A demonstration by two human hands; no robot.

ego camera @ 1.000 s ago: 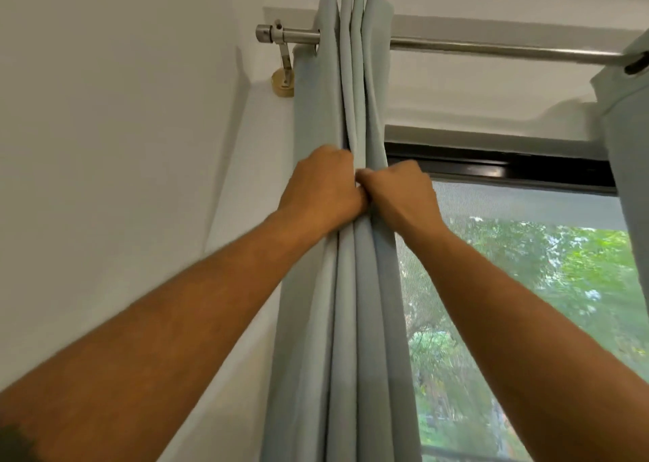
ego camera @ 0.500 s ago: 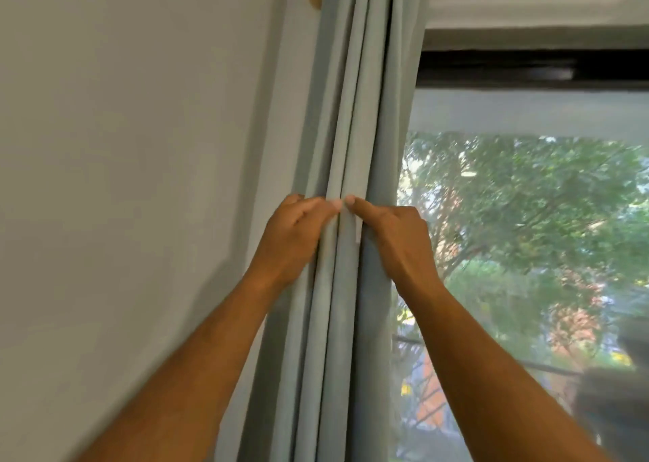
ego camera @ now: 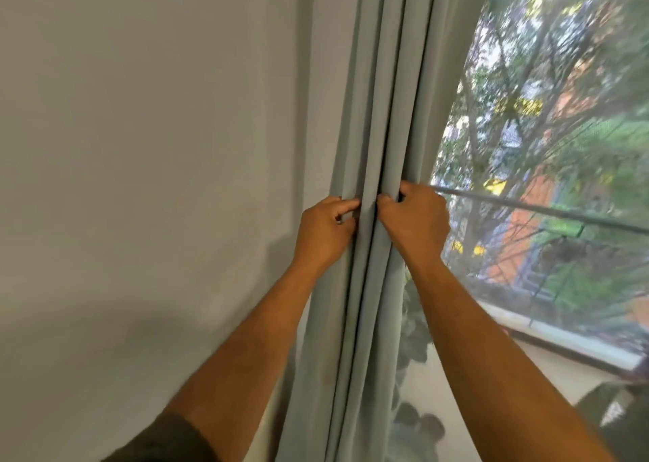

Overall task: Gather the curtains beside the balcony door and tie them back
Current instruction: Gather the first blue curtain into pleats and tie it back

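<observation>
Curtain between wall at left and window at right, a hand on either side.

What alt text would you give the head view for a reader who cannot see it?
Two hands, left and right, grip the folds of a pale blue-grey curtain gathered beside a plain wall. To the right, a window shows blurred trees.

Both arms stretched up and forward, bare forearms converging. Left hand curled, fingers pinching a curtain fold. Right hand alongside, knuckles up, gripping the neighbouring pleats.
</observation>
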